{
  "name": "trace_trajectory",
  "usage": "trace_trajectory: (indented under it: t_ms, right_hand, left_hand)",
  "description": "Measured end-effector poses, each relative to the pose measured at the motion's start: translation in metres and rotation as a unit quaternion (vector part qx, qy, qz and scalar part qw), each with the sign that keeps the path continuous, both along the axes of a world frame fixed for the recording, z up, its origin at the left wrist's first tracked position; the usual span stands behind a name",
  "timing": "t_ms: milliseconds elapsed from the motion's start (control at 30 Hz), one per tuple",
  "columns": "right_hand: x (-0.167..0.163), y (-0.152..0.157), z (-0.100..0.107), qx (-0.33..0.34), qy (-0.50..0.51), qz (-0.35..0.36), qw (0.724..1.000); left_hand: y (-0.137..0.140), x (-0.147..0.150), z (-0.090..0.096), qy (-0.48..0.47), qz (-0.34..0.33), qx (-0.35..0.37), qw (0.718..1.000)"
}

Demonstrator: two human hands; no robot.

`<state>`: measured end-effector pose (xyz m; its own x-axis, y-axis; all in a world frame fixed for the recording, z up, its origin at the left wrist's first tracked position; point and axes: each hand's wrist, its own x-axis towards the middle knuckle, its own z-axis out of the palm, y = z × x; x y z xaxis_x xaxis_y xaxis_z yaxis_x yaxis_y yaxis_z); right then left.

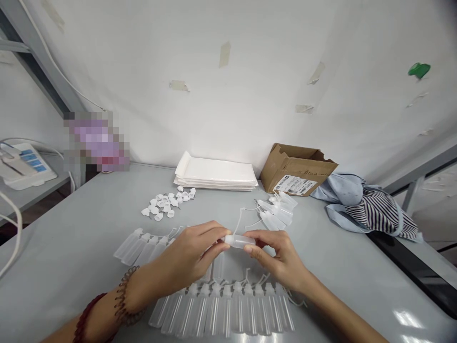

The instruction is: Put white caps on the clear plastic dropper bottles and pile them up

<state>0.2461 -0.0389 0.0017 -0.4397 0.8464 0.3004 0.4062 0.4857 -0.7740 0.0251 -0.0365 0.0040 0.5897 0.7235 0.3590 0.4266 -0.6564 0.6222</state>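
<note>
Between both hands a small translucent plastic squeeze bottle [242,241] lies sideways above the table. My left hand [193,255] pinches its white top end, where a thin strap sticks up. My right hand [276,257] grips the bottle's body near its base. Below them, a row of similar bottles [214,314] with straps lies side by side. Another row of bottles [137,247] is partly hidden behind my left hand. Beyond, white caps with pointed metal tips [166,205] form a loose pile. More bottles [278,212] lie in a heap beyond my right hand.
A stack of white padded envelopes [216,172] rests against the wall, beside an open cardboard box [298,169]. Striped and blue cloth [374,209] lies at right, near a long black object [410,271]. A white device [26,164] sits on a side surface at left.
</note>
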Motion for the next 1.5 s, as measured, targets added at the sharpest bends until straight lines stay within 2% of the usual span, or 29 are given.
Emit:
trace_trajectory:
  t_ms: [67, 167, 233, 300, 367, 433, 600, 733, 1033, 1133, 1200, 1300, 1400, 1500]
  right_hand:
    - [0.003, 0.004, -0.002, 0.016, -0.019, -0.015, 1.0]
    - [0.012, 0.014, -0.006, 0.081, -0.082, -0.077, 0.99]
    - [0.02, 0.023, -0.009, 0.116, -0.147, -0.122, 0.975]
    - [0.029, 0.031, -0.01, 0.123, -0.182, -0.149, 0.964]
    - [0.038, 0.039, -0.01, 0.121, -0.214, -0.173, 0.954]
    - [0.046, 0.045, -0.009, 0.114, -0.25, -0.198, 0.941]
    - [0.059, 0.054, -0.004, 0.08, -0.352, -0.26, 0.896]
    - [0.064, 0.056, 0.0, 0.055, -0.418, -0.284, 0.861]
    - [0.07, 0.042, 0.015, 0.031, -0.47, -0.278, 0.837]
    - [0.065, 0.033, 0.021, 0.044, -0.446, -0.264, 0.854]
    - [0.063, 0.026, 0.026, 0.033, -0.401, -0.229, 0.887]
    - [0.061, 0.013, 0.035, -0.032, -0.328, -0.14, 0.934]
    - [0.057, 0.002, 0.04, -0.082, -0.31, -0.076, 0.944]
    - [0.044, -0.003, 0.032, -0.063, -0.281, -0.077, 0.954]
  left_hand:
    - [0.005, -0.003, 0.001, 0.02, 0.039, 0.007, 0.999]
    - [0.016, -0.015, 0.004, 0.101, 0.166, 0.014, 0.981]
    - [0.022, -0.026, 0.008, 0.204, 0.263, 0.021, 0.943]
    - [0.027, -0.037, 0.011, 0.31, 0.332, 0.019, 0.891]
    - [0.031, -0.045, 0.013, 0.383, 0.364, -0.002, 0.849]
    - [0.033, -0.049, 0.013, 0.415, 0.371, -0.029, 0.83]
    - [0.036, -0.05, 0.009, 0.415, 0.347, -0.056, 0.839]
    - [0.039, -0.053, 0.003, 0.412, 0.329, -0.056, 0.848]
    - [0.046, -0.059, -0.004, 0.392, 0.319, -0.067, 0.86]
    - [0.047, -0.061, -0.005, 0.382, 0.323, -0.077, 0.863]
    - [0.047, -0.061, -0.006, 0.376, 0.326, -0.085, 0.863]
    - [0.048, -0.059, -0.006, 0.364, 0.329, -0.096, 0.866]
    - [0.046, -0.055, -0.005, 0.348, 0.33, -0.104, 0.871]
    - [0.044, -0.049, -0.002, 0.331, 0.327, -0.11, 0.878]
